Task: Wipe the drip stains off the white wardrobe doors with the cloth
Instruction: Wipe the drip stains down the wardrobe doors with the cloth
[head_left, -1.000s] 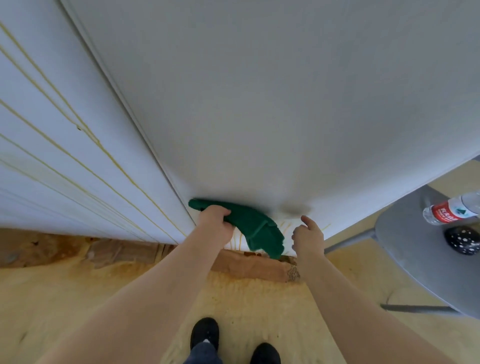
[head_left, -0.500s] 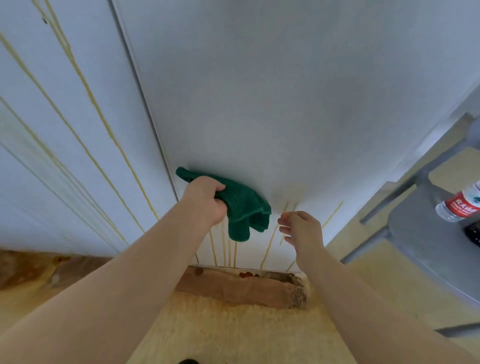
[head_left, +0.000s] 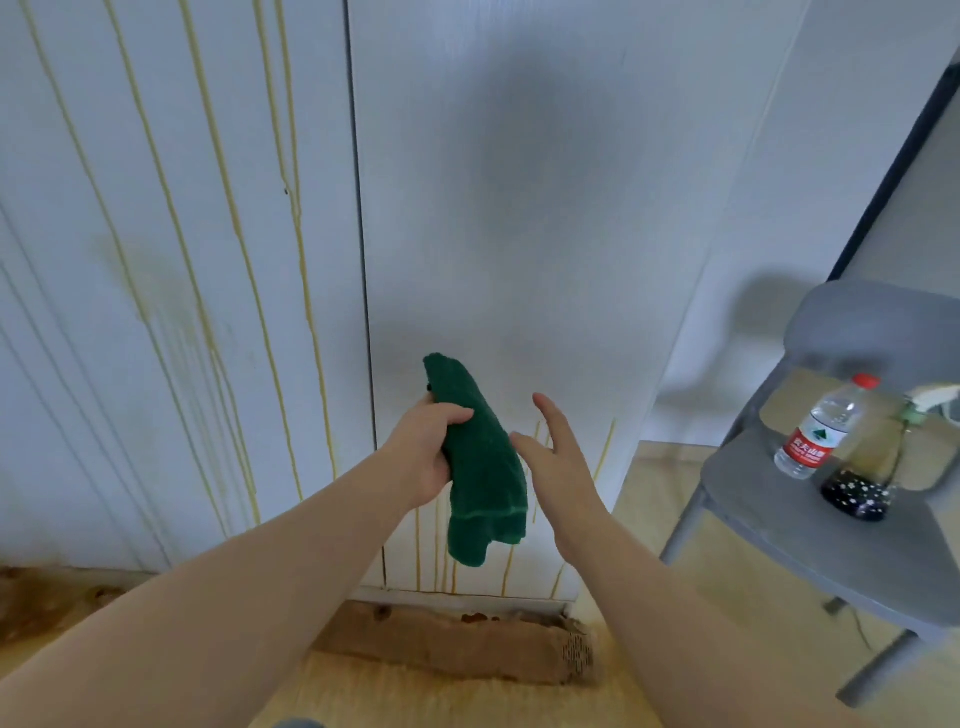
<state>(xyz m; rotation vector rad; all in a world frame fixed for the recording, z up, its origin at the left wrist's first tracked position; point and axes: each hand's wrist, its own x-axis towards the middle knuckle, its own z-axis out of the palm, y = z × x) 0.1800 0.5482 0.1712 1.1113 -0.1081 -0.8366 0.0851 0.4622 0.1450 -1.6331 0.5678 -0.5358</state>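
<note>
My left hand (head_left: 423, 449) grips a dark green cloth (head_left: 480, 467) that hangs down in front of the right wardrobe door (head_left: 519, 208), off its surface. My right hand (head_left: 558, 457) is held flat beside the cloth with straight fingers, its fingertips close to the fabric. Short yellow drip stains (head_left: 605, 449) remain along the bottom of the right door. The left wardrobe door (head_left: 171, 260) carries several long yellow drip lines (head_left: 239, 244) running from top to bottom.
A grey chair (head_left: 831, 525) stands at the right with a clear water bottle (head_left: 821, 428) and a dark-bottomed spray bottle (head_left: 865, 478) on its seat. Stained cardboard (head_left: 447, 644) lies on the wooden floor (head_left: 660, 499) at the foot of the doors.
The view has lifted and pulled back from the door. My left hand drew the cloth off the door's bottom edge, and my right hand opened out flat beside it.
</note>
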